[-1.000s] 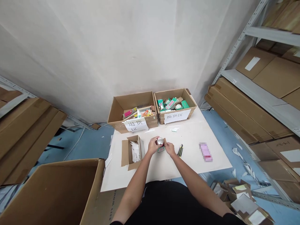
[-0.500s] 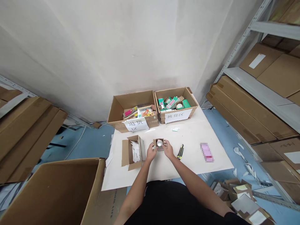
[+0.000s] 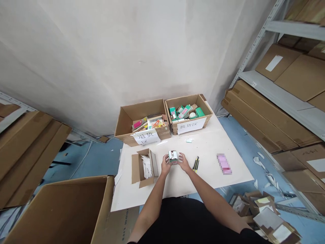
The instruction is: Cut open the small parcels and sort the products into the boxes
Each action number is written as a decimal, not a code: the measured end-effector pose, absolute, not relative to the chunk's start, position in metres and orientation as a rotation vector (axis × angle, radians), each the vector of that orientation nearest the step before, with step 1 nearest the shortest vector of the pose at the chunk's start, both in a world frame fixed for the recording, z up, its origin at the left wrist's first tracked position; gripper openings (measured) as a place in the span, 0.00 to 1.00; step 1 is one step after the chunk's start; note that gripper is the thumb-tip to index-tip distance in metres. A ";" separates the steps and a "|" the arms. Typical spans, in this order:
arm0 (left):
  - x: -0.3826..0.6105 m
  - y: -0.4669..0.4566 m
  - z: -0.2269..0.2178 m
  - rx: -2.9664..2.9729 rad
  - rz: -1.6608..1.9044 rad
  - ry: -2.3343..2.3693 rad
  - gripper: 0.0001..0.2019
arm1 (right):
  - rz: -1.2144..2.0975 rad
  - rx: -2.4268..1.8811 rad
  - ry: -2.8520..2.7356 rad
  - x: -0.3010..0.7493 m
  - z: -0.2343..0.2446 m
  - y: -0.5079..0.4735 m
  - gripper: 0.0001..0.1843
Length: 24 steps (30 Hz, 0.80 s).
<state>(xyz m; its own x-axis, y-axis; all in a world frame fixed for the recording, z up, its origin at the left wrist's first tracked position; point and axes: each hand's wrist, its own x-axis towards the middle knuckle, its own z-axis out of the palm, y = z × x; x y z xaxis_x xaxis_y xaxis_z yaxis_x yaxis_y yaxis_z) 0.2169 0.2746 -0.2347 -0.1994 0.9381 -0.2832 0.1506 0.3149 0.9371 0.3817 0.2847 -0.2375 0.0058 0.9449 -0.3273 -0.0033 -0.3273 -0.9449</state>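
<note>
A small product box point(image 3: 173, 156) with open flaps is held just above the white table point(image 3: 208, 169), between both my hands. My left hand point(image 3: 165, 166) grips its left side and my right hand point(image 3: 183, 162) grips its right side, fingers curled around it. What is inside the box is hidden. An open brown carton point(image 3: 142, 166) with white paper in it lies just left of my left hand. A black and yellow utility knife point(image 3: 195, 163) lies just right of my right hand.
Two labelled cartons stand at the table's far edge: the left one point(image 3: 141, 122) holds mixed packets, the right one point(image 3: 189, 114) green boxes. A pink item point(image 3: 223, 163) lies to the right. A large open carton point(image 3: 58, 210) stands near left. Shelves of cartons point(image 3: 279, 112) line the right.
The round silvery item seen in my hands earlier is out of sight now, and the small box's flaps have come up around where it was. Both hands stayed in place.
</note>
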 end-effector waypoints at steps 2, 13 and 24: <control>0.220 0.279 -0.235 1.020 1.016 1.565 0.34 | 1.494 -1.367 -0.992 0.373 -0.238 0.291 0.34; 0.228 0.352 -0.145 1.213 1.315 1.397 0.29 | 1.368 -1.122 -1.106 0.386 -0.156 0.374 0.26; 0.259 0.509 -0.005 1.537 1.473 1.129 0.30 | 0.988 -0.983 -1.438 0.424 -0.012 0.527 0.32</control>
<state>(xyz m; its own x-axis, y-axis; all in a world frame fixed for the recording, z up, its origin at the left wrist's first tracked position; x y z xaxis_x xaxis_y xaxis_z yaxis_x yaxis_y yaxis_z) 0.2592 0.5085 -0.0050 -0.0346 0.9296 0.3669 0.1128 -0.3611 0.9257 0.4242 0.5274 -0.0124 -0.0767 0.9479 0.3091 0.0519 0.3134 -0.9482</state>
